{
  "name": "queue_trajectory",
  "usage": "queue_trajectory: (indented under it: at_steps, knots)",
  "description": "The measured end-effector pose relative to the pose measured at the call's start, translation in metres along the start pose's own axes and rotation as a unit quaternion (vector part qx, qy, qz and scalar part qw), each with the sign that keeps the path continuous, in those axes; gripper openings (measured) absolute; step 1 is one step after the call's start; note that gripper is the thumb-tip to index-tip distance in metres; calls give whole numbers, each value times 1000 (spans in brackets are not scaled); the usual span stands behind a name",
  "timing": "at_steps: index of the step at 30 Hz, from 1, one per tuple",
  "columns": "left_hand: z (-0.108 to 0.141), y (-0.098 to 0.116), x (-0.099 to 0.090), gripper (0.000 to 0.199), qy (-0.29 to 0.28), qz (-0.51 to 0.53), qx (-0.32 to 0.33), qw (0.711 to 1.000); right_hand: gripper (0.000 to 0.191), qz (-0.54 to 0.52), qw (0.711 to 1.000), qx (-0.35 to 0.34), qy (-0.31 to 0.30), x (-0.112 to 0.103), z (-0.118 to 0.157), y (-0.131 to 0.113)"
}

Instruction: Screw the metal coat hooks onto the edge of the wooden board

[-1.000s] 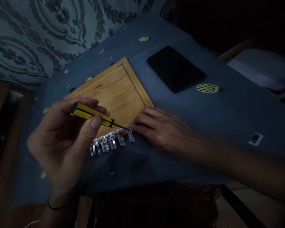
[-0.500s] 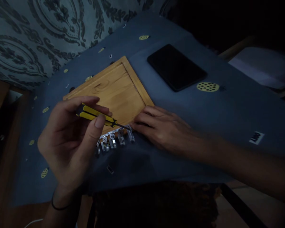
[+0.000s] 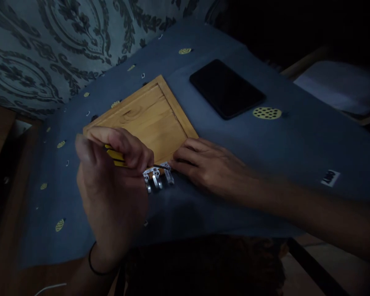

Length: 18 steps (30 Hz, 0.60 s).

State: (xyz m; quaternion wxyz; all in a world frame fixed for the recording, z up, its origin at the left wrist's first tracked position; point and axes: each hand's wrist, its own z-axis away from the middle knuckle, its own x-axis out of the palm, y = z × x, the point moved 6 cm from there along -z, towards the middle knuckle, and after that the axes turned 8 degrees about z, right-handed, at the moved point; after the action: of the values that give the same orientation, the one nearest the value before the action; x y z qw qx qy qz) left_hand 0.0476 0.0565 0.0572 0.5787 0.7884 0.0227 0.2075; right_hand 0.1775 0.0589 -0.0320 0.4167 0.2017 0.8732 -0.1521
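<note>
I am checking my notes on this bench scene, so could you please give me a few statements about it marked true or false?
1. The left hand holds a yellow-and-black screwdriver. True.
2. The right hand is lifted off the blue cloth. False: it rests on it, at the corner of the wooden board.
3. A dark phone lies on the board. False: it lies on the cloth beside it.
4. Metal hooks sit at the board's near edge. True.
</note>
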Motion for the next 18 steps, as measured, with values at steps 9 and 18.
queue_trajectory:
  at_steps: [9,18]
  knots:
    - [-1,-1,12,65,-41,-18,10,999,26,3,999,10,-34,-2,-1,-1]
    - [-9,-4,12,57,-99,-41,11,994,22,12,1000,1,-15,0,0,0]
